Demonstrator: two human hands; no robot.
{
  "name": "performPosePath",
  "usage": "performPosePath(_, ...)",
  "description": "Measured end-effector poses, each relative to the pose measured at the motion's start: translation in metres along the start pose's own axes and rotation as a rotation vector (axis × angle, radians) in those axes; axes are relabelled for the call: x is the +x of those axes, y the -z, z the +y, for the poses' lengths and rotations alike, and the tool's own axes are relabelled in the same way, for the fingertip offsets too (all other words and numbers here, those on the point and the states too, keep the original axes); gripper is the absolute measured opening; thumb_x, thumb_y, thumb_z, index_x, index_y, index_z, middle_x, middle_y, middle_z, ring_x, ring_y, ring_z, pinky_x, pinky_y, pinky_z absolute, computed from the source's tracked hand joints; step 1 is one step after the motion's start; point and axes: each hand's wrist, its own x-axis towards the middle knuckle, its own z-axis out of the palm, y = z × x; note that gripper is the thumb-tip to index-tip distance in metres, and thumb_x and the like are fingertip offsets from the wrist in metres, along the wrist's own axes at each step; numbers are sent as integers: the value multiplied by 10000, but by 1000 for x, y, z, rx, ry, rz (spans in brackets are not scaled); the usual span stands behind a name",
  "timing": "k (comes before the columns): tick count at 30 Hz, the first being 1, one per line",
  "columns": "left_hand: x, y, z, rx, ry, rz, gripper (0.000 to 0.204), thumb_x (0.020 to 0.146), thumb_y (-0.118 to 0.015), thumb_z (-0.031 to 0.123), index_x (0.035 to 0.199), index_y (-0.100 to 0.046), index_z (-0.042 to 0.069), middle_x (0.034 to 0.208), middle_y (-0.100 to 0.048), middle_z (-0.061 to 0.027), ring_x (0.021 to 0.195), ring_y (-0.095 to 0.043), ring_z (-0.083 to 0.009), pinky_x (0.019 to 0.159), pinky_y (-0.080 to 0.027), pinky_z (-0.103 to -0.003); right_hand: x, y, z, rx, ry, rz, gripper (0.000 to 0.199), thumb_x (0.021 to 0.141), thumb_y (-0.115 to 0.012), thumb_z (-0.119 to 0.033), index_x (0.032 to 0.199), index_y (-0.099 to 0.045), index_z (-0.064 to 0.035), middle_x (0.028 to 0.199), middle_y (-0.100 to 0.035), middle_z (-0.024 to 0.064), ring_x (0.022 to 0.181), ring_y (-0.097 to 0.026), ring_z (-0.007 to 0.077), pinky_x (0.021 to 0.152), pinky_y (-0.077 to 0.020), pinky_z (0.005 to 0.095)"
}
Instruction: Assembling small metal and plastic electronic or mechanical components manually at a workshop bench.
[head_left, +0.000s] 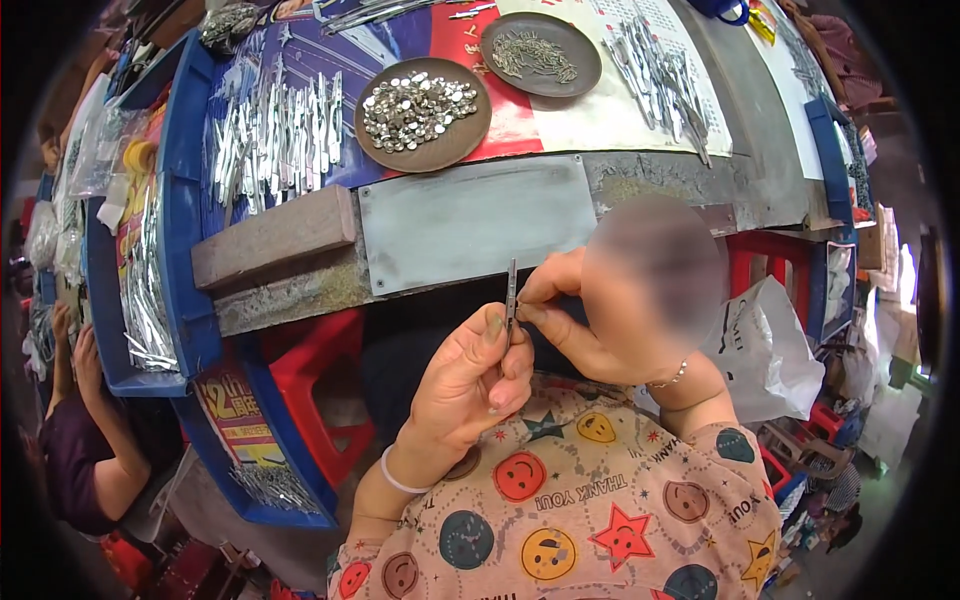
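Hands (470, 375) (590, 320) pinch thin metal strip (511, 290); brown dishes (423, 113) beyond grey plate (475, 220).

Worn grey desk (470, 225) across upper centre, surface scuffed, edge chipped. Coloured printed sheets cover its far part, top of frame. Wooden block (272, 237) on desk edge, centre left. Blue plastic trays (185, 150) along left edge and upper right. Red plastic stools (315, 385) under desk, lower centre left and centre right. White plastic bag (765, 350) at right. Another person's arm (85, 440) lower left. Even daylight, soft shadows.
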Motion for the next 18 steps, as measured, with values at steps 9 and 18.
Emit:
performPosePath(9,3,0,-4,126,-124,28,103,965,-512,188,942,-490,90,737,-559,-48,535,-508,-104,466,-400,-212,1,-4,2,-73,37,34,234,773,-611,52,974,-518,-23,783,-587,100,670,-619,285,572,-483,336)
performPosePath(18,-1,-2,-11,503,-336,88,129,961,-516,115,870,-432,76,713,-564,-38,536,-511,-80,480,-399,-188,-3,-2,-13,-221,-26,-44,235,828,-631,-24,1038,-527,-14,815,-592,102,711,-631,236,616,-511,316)
